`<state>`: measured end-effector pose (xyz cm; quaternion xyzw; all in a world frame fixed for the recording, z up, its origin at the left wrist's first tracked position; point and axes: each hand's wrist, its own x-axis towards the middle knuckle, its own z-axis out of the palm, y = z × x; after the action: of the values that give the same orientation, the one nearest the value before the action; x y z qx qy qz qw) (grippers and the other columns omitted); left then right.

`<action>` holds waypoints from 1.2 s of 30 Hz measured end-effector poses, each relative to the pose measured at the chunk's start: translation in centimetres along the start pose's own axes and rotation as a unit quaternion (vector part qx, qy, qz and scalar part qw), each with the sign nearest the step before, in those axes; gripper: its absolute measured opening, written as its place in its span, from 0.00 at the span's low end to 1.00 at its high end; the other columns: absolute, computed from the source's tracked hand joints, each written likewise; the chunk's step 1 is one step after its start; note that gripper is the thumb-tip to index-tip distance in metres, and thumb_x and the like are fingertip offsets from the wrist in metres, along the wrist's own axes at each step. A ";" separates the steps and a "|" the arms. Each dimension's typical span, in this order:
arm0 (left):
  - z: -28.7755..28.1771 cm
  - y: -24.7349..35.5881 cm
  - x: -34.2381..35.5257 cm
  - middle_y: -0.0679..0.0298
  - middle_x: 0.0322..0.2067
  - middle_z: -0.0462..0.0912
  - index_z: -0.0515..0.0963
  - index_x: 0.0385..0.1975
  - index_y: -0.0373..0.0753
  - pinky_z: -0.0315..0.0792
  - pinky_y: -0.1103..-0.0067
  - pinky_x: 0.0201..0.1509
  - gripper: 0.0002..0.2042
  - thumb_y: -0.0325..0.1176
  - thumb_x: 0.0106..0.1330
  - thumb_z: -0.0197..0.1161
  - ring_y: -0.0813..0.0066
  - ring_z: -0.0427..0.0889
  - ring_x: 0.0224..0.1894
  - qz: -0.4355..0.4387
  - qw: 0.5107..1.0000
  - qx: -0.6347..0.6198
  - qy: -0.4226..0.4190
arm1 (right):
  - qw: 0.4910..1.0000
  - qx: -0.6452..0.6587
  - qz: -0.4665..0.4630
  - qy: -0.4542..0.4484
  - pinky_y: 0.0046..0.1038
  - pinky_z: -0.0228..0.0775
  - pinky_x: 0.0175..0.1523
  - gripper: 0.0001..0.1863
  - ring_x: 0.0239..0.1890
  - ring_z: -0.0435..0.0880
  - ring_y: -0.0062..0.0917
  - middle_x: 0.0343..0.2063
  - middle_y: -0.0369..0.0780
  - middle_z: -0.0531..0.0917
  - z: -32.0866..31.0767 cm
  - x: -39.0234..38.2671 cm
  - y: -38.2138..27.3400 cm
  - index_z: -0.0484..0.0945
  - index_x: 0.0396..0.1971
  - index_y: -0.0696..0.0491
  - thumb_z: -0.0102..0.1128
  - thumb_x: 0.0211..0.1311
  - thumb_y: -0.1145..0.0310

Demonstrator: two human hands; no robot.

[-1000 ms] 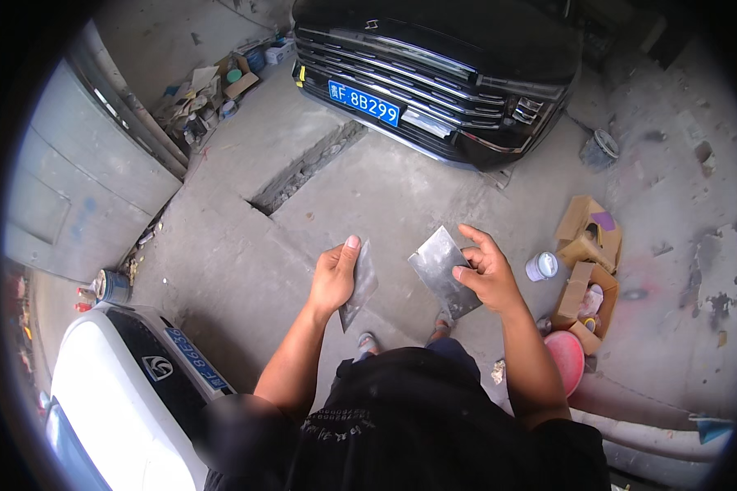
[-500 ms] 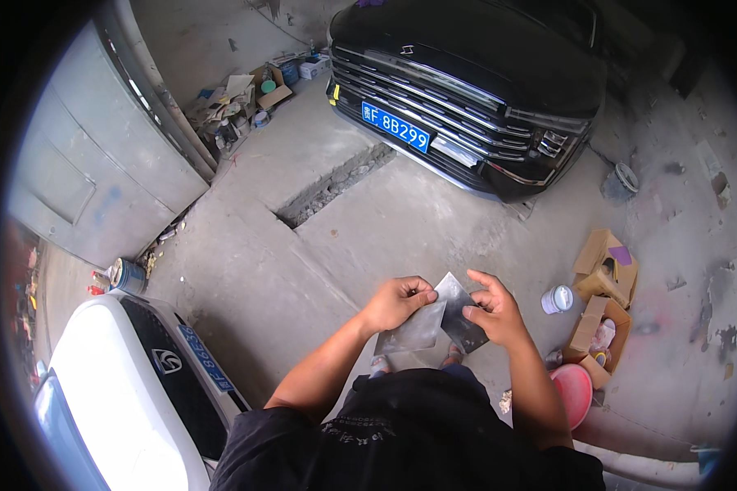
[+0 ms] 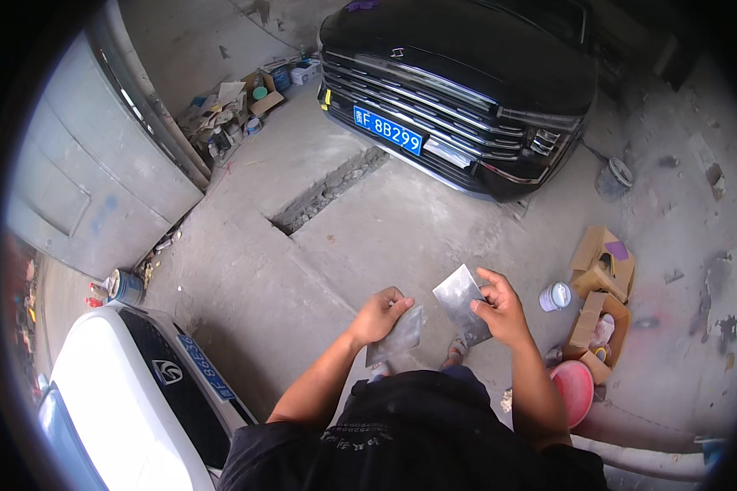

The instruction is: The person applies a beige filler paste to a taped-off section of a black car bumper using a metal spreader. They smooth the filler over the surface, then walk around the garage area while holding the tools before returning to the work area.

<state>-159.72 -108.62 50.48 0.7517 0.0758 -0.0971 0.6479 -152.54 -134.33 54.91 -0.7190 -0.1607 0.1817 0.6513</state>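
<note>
L hand (image 3: 378, 315) is gripping a flat grey metal blade (image 3: 395, 337); R hand (image 3: 499, 309) is pinching a shinier steel sheet (image 3: 460, 299). Brown cardboard boxes (image 3: 602, 266) are lying w/ a small white tub (image 3: 554, 296) to the right; box contents hard to make out.

The two flat scrapers, one (image 3: 395, 337) at seven o'clock of the other (image 3: 462, 301), look like smooth grey sheet metal with a dull sheen; the floor (image 3: 246, 245) is rough matt concrete; the boxes (image 3: 599, 270) at three o'clock are matt brown cardboard

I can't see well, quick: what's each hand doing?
Left hand: closed on a grey metal blade.
Right hand: closed on a shinier metal blade.
</note>
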 end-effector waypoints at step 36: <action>32.4 9.8 21.6 0.73 0.26 0.77 0.78 0.33 0.36 0.68 0.85 0.34 0.08 0.34 0.68 0.58 0.88 0.70 0.29 -0.122 0.944 0.105 -0.288 | 0.962 0.165 0.121 0.178 0.21 0.68 0.43 0.31 0.35 0.77 0.18 0.32 0.39 0.81 -32.0 -7.2 9.0 0.65 0.59 0.54 0.62 0.53 0.78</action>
<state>-137.99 -142.34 50.04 0.7404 -0.0337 -0.3955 0.5425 -143.90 -166.73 49.07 -0.6361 0.0782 0.1520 0.7524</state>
